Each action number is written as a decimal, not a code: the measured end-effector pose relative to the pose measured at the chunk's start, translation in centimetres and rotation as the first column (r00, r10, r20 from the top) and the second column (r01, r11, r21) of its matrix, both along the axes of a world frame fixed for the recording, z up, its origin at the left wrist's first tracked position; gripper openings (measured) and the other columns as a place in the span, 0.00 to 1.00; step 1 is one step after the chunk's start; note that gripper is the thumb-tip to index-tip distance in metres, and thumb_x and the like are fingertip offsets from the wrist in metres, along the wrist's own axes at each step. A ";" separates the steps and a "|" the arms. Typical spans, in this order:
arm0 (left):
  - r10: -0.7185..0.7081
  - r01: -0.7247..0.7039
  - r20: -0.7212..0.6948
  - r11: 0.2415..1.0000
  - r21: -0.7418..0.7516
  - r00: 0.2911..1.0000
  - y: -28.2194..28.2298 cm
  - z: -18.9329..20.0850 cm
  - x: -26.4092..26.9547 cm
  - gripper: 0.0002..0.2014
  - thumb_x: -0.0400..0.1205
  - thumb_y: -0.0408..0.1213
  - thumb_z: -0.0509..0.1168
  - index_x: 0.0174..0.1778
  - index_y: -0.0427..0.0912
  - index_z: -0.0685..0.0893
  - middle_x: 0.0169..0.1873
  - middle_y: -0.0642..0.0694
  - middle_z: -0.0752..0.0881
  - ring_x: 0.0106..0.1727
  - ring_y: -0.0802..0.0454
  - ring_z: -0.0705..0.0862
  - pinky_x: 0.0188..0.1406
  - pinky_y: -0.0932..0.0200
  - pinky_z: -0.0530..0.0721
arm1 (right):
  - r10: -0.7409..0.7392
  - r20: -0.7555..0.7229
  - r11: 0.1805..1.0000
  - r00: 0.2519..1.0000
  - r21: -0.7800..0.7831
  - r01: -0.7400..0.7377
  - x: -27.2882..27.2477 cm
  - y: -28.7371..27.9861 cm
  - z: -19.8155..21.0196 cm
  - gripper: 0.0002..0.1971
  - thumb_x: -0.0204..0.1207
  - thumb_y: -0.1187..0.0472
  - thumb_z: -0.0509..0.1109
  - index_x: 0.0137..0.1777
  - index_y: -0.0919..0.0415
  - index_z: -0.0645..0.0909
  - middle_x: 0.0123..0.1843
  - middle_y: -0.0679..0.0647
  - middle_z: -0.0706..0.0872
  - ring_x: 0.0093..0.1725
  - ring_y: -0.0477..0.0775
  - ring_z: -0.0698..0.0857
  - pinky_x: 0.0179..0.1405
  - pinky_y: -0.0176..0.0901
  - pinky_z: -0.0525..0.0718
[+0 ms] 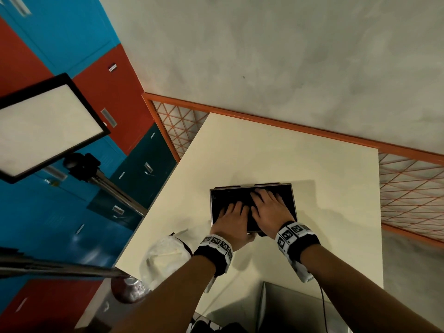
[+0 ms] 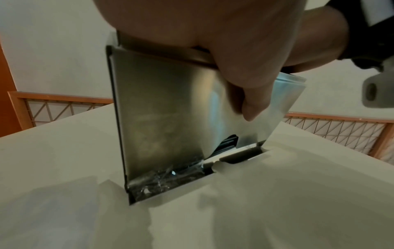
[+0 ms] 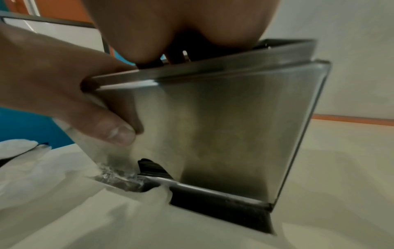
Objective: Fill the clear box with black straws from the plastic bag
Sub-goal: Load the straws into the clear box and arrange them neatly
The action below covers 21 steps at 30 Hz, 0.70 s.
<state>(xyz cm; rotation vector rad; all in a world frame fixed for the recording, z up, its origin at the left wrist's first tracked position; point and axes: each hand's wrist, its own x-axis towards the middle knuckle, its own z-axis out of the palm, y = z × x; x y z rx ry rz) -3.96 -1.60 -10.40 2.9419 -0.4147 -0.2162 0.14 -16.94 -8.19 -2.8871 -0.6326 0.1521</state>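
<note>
Clear box (image 1: 216, 200) on tabletop (image 1: 312, 169) looks full of black straws; left hand (image 1: 231, 221) grips its near edge, right hand (image 1: 270, 212) presses flat on top; plastic bag (image 1: 165, 253) lies slack, so likely near finished.

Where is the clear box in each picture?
Head: clear box low middle, on the table, under both hands.
Left wrist: box centre, standing tall.
Right wrist: box centre-right.
Shared landmark: the orange fence behind the table.
</note>
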 end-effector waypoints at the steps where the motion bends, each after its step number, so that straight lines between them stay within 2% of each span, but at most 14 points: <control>1: 0.001 -0.001 0.011 1.000 0.006 1.000 0.0 0.0 -0.3 0.34 0.73 0.63 0.65 0.70 0.45 0.72 0.65 0.45 0.74 0.65 0.42 0.74 0.65 0.42 0.77 | -0.009 -0.022 1.000 1.000 -0.007 0.009 0.0 0.2 -0.1 0.25 0.84 0.50 0.53 0.78 0.59 0.70 0.77 0.55 0.71 0.76 0.58 0.70 0.76 0.57 0.67; 4: -0.011 0.009 0.113 1.000 0.013 0.994 0.1 -0.1 -0.8 0.35 0.72 0.64 0.65 0.69 0.43 0.74 0.65 0.44 0.74 0.65 0.42 0.74 0.66 0.43 0.76 | -0.017 -0.060 1.000 0.998 -0.025 0.016 -0.3 0.3 -0.5 0.25 0.85 0.50 0.51 0.79 0.58 0.68 0.79 0.54 0.69 0.78 0.57 0.68 0.77 0.58 0.66; 7: -0.015 0.021 0.193 0.999 -0.034 0.981 0.1 -0.2 -0.9 0.39 0.71 0.64 0.66 0.73 0.43 0.73 0.70 0.45 0.72 0.73 0.43 0.71 0.77 0.39 0.69 | 0.008 -0.048 0.998 0.999 -0.068 -0.011 -0.6 0.2 -0.6 0.28 0.81 0.48 0.42 0.74 0.55 0.73 0.73 0.52 0.75 0.70 0.57 0.75 0.71 0.58 0.71; 9: 0.002 0.006 0.167 0.999 -0.044 0.986 0.1 -0.3 -0.7 0.46 0.69 0.64 0.68 0.80 0.42 0.67 0.77 0.44 0.68 0.81 0.42 0.65 0.82 0.35 0.63 | 0.018 -0.032 0.997 0.999 -0.075 -0.021 -0.7 0.2 -0.6 0.31 0.77 0.47 0.37 0.69 0.55 0.75 0.67 0.52 0.79 0.64 0.57 0.78 0.66 0.58 0.73; 11: 0.026 -0.024 0.097 0.999 -0.025 0.995 0.0 -0.5 -0.4 0.52 0.69 0.66 0.69 0.85 0.41 0.61 0.83 0.41 0.63 0.86 0.41 0.58 0.84 0.33 0.57 | 0.024 -0.009 0.997 1.000 -0.078 -0.025 -0.7 0.2 -0.7 0.31 0.78 0.47 0.37 0.66 0.55 0.77 0.62 0.52 0.81 0.60 0.57 0.79 0.61 0.58 0.74; 13: 0.042 -0.042 0.014 0.999 0.005 0.999 -0.1 -0.7 -0.1 0.54 0.71 0.68 0.66 0.87 0.41 0.56 0.85 0.40 0.59 0.87 0.41 0.54 0.85 0.34 0.51 | 0.029 0.017 0.995 0.999 -0.095 -0.027 -0.7 0.1 -0.8 0.29 0.79 0.47 0.38 0.63 0.54 0.79 0.58 0.51 0.83 0.57 0.57 0.80 0.58 0.57 0.75; 15: 0.042 -0.040 -0.041 0.998 0.042 0.998 -0.1 -0.8 0.1 0.52 0.72 0.69 0.62 0.87 0.42 0.55 0.85 0.42 0.60 0.87 0.42 0.54 0.86 0.34 0.48 | 0.032 0.033 0.994 0.999 -0.105 -0.028 -0.9 0.1 -0.8 0.27 0.80 0.47 0.40 0.60 0.54 0.80 0.55 0.51 0.84 0.55 0.57 0.81 0.55 0.57 0.76; 17: 0.033 -0.031 -0.042 0.998 0.059 0.999 0.0 -1.1 0.1 0.51 0.73 0.69 0.62 0.87 0.43 0.56 0.84 0.44 0.63 0.86 0.44 0.58 0.86 0.35 0.48 | 0.046 0.024 0.993 0.999 -0.106 -0.043 -1.0 0.1 -0.9 0.27 0.80 0.47 0.41 0.60 0.54 0.81 0.56 0.52 0.84 0.55 0.57 0.81 0.56 0.57 0.76; 21: 0.014 -0.013 0.048 1.000 -0.005 0.999 0.3 -1.1 0.2 0.51 0.72 0.68 0.65 0.86 0.42 0.60 0.81 0.45 0.68 0.84 0.46 0.63 0.86 0.35 0.52 | 0.049 0.020 0.998 0.999 -0.044 -0.048 -0.7 -0.5 -0.7 0.28 0.82 0.46 0.43 0.69 0.56 0.77 0.64 0.53 0.80 0.64 0.57 0.78 0.69 0.58 0.73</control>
